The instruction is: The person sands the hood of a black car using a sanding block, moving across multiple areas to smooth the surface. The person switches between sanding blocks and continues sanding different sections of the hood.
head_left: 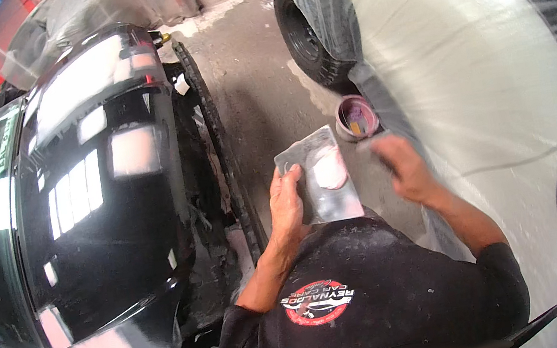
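A flat grey mixing board (pixel 336 207) is held out in front of my chest by my left hand (pixel 286 205). My left fingers are closed on its left edge, with the thumb on top. A mound of pale pink-white paste, resembling body filler (pixel 329 168), lies on the board. To the right of the board is my right hand (pixel 406 167), smeared by motion. Its fingers look closed, and a blurred greyish sliver shows at the fingertips; its kind cannot be made out. My right hand and the board are apart.
A pink-stained bucket (pixel 344 133) with a yellow item inside stands on the concrete floor (pixel 256 91), near a black tire (pixel 306 38). At left is a glossy black car (pixel 125 245) with its front end stripped. A plastic-covered light vehicle (pixel 485 74) flanks me on the right.
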A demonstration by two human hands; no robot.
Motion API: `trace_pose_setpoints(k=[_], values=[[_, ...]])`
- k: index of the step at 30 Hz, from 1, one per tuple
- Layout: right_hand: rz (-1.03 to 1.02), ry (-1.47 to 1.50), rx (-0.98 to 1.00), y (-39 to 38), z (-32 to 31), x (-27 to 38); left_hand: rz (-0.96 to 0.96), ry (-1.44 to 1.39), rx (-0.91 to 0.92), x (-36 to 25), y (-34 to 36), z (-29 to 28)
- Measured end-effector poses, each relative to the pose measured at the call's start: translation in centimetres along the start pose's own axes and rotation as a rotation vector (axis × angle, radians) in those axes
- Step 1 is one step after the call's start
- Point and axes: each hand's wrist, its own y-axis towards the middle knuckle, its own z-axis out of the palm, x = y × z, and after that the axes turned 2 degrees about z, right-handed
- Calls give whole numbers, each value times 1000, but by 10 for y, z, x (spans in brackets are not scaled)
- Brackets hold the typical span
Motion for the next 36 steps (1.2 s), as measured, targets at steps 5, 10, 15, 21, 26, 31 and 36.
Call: trace_pose_setpoints(k=[5, 10, 15, 21, 26, 31, 36], values=[[-511, 38, 418, 123, -48, -26, 293, 174, -92, 18, 72, 27], [-774, -106, 501, 214, -46, -42, 418, 226, -130, 17, 112, 42], [-322, 591, 809, 304, -38, -64, 366, 106, -378, -7, 161, 37], [-829, 38, 420, 321, 44, -65, 207, -266, -451, -60, 232, -5], [-802, -183, 452, 411, 47, -105, 271, -144, -437, -104, 259, -23], [-810, 57, 398, 479, 65, -89, 452, 144, -576, -117, 285, -39], [-1044, 471, 928, 561, 95, -54, 499, 135, -777, -122, 309, -49]])
